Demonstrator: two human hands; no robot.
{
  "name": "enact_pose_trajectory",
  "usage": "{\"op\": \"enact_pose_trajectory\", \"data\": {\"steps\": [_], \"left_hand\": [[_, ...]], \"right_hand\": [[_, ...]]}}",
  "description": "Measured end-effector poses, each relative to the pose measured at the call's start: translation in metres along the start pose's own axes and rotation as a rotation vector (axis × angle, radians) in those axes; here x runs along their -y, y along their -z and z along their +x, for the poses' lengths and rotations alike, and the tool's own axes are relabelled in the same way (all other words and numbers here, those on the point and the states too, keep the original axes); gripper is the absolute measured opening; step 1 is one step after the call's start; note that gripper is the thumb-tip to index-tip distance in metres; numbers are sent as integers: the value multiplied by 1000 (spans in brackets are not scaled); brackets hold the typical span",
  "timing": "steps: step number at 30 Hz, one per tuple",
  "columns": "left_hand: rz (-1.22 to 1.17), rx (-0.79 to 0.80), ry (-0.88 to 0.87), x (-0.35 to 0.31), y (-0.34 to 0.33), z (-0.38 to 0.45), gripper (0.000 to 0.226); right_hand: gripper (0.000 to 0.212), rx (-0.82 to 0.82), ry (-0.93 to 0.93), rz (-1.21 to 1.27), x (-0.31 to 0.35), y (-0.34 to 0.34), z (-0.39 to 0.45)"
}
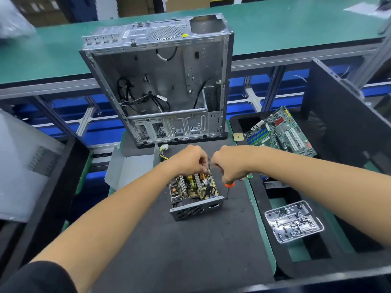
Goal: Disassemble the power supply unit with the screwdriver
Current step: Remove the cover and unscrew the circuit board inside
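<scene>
no readable writing or brand anywhere. power supply unit (pixel 194 197), lid off, sits mid black foam mat (pixel 190 250); circuit board bare, mesh grille facing viewer. left hand (pixel 188 161) above its far edge, fingers pinching something small there, what exactly unclear. right hand (pixel 230 163) just beside, fist clenched round screwdriver (pixel 229 184), orange handle showing below, at unit's far right corner. grey sheet-metal cover (pixel 131 168) lies left of unit. gutted steel computer case (pixel 165 81) stands behind. green motherboard (pixel 279 130) in right bin; clear plastic tray (pixel 294 220) holds screws.
</scene>
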State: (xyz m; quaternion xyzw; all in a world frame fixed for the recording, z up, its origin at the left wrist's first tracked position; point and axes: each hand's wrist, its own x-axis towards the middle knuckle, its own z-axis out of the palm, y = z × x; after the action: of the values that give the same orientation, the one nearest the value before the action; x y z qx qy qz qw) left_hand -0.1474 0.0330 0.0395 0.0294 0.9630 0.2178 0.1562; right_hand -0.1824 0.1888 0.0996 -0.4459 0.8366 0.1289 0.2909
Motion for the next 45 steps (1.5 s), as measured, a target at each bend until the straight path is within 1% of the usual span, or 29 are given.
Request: {"op": "enact_pose_trajectory", "data": {"steps": [2,4,8,10,13,16,19,21,25,27,29,31,36,38,40,41,44,45], "left_hand": [[-3,-41,50,18,7,-17,13],[26,-56,110,35,9,-31,14],[56,-134,190,66,6,-61,9],[77,-102,256,81,-1,-77,5],[135,-50,350,98,-25,-93,6],[190,-37,433,111,-51,-99,9],[270,-14,474,119,-65,-98,14],[269,-9,477,122,-70,-96,15],[289,-12,371,115,-62,-90,18],[271,-19,243,102,-49,-84,17],[260,-20,105,83,-34,-77,15],[240,-21,10,61,-21,-66,13],[150,-32,-126,20,-15,-38,10],[90,2,-198,11,-22,-30,25],[85,81,-281,9,-32,-20,40],[117,115,-308,9,-37,-17,41],[176,192,-325,15,-47,-11,23],[160,218,-311,16,-48,-10,22]], "right_hand": [[19,33,2,-23,12,6,6],[9,62,5,-53,23,12,12],[19,108,-15,-84,41,21,24],[19,122,-28,-93,46,23,27],[16,146,-40,-134,54,24,30],[16,171,-63,-175,60,23,34],[16,175,-59,-204,63,21,35],[14,179,-56,-209,61,21,34],[21,170,-67,-221,49,26,26],[25,147,-58,-194,42,31,22],[23,125,-53,-132,37,36,19],[21,102,-49,-99,35,39,17],[23,80,-15,-120,35,34,17],[27,79,10,-126,35,31,16],[25,75,27,-124,34,28,14],[21,74,40,-124,32,26,13],[13,102,89,-115,26,18,12],[13,110,107,-121,23,17,12]]}}
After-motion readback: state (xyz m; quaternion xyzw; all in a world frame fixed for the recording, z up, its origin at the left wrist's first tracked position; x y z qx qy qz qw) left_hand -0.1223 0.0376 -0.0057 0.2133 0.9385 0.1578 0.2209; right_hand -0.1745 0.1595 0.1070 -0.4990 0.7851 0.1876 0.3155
